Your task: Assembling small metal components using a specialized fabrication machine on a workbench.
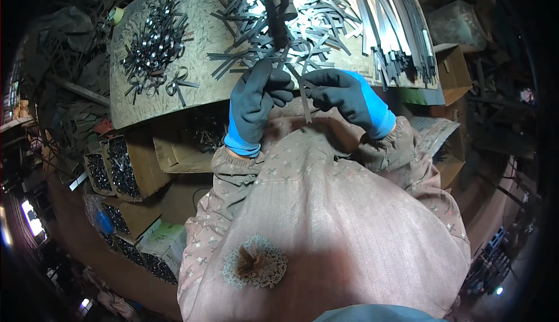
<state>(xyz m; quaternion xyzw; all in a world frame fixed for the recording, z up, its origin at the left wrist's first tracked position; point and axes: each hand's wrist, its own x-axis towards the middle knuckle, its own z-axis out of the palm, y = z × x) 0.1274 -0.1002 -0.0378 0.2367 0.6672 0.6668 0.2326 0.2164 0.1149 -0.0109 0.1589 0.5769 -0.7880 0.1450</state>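
Note:
Both my hands wear dark grey work gloves with blue cuffs and meet at the table's near edge. My left hand is closed, thumb and forefinger pinching a thin flat metal strip near its upper part. My right hand is closed too, its fingertips pinching the same strip from the right. One end of the strip hangs down between the hands; its upper part seems to curve into a loop beneath an upright metal post. A heap of bent, crossed strips lies just behind my hands.
On the worktable, a pile of looped pieces lies left and a bundle of straight strips lies right. Cardboard boxes of pieces stand below left. An open carton is at the right edge. A tape roll sits far left.

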